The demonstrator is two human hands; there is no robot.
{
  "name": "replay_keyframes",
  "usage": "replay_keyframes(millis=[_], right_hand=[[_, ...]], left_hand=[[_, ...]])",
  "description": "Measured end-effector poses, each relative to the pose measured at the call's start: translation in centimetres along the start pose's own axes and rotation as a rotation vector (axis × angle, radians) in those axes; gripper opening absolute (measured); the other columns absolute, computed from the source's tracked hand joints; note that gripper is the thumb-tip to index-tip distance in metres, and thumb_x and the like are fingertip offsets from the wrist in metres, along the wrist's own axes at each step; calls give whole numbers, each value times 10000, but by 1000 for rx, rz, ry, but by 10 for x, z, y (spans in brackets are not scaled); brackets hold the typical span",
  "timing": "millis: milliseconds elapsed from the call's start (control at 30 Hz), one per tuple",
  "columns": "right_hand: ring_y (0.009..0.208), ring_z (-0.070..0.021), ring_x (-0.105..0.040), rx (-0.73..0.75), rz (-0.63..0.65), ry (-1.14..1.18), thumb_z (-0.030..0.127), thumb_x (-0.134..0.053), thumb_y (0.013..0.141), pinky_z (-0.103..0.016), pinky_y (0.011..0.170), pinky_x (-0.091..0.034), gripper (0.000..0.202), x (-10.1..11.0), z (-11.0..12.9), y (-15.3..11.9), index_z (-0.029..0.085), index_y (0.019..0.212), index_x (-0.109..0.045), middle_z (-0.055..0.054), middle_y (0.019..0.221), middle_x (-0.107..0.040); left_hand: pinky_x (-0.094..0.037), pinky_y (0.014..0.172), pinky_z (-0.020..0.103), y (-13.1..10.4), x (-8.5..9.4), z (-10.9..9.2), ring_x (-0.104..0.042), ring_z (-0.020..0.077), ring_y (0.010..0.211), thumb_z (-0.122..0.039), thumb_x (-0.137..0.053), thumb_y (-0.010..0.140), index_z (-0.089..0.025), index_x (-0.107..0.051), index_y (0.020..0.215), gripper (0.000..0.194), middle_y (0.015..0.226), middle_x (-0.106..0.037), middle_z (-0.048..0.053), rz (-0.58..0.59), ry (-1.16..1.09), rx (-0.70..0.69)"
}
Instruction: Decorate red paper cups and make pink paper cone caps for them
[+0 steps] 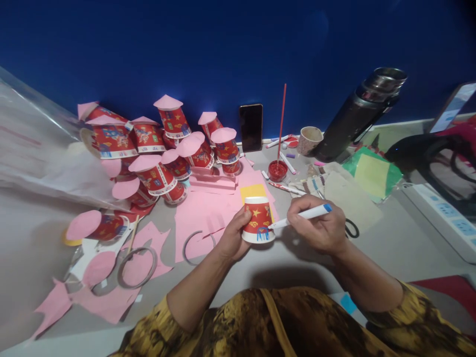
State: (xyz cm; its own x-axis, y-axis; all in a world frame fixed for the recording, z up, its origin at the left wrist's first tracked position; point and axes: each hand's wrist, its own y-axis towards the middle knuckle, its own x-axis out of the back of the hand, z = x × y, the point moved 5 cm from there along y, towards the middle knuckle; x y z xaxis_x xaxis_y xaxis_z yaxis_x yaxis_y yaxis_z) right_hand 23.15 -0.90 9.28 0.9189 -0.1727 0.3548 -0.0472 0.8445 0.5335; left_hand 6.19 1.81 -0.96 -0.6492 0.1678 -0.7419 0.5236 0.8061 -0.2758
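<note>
A red paper cup [256, 218], turned upside down, is gripped from its left side by my left hand [235, 235]. Yellow stars and blue ink strokes show on its wall, the blue lying near the white rim at the bottom. Between the fingers of my right hand [320, 225] is a white marker [303, 216] with a blue end. Its tip meets the cup's wall beside the blue strokes. Pink paper [201, 218] and a small yellow sheet [253, 191] lie on the table behind the cup.
Several red cups with pink cone tops [152, 173] crowd the back left. A tape ring [137, 267] lies among pink scraps. Behind my hands stand a phone [251, 127], a red paint pot [277, 171] with a stick, and a black flask [359, 116]. A power strip [444, 218] is at right.
</note>
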Motion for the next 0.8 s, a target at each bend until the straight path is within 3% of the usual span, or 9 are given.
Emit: replay_keyframes(millis=[200,667,800], right_hand=[[499,-130,-601,-8,-11,13,182,-680,866,-254,503,-457,122,-1,1,0,208,747,-688,5,644,-718],[474,-130,-583,-16,54,44,179,-671,857,-250,483,-458,124,-7,4,0,209,737,-679,10,594,-683],[482,-126,-593,24,21,37,165,-666,867,-244,485,-455,117,-5,7,0,203,758,-680,6,613,-692]], left_hand=[[-563,863,349,0,-2,1,-734,242,928,-492,-896,748,-113,-729,1154,581,1074,-783,118,12,22,-19],[-565,871,382,1,0,1,-742,272,932,-438,-869,787,-125,-721,1178,522,1047,-782,113,13,17,-47],[-565,856,364,1,-2,0,-739,262,926,-435,-876,782,-125,-723,1184,530,1047,-782,112,8,24,-58]])
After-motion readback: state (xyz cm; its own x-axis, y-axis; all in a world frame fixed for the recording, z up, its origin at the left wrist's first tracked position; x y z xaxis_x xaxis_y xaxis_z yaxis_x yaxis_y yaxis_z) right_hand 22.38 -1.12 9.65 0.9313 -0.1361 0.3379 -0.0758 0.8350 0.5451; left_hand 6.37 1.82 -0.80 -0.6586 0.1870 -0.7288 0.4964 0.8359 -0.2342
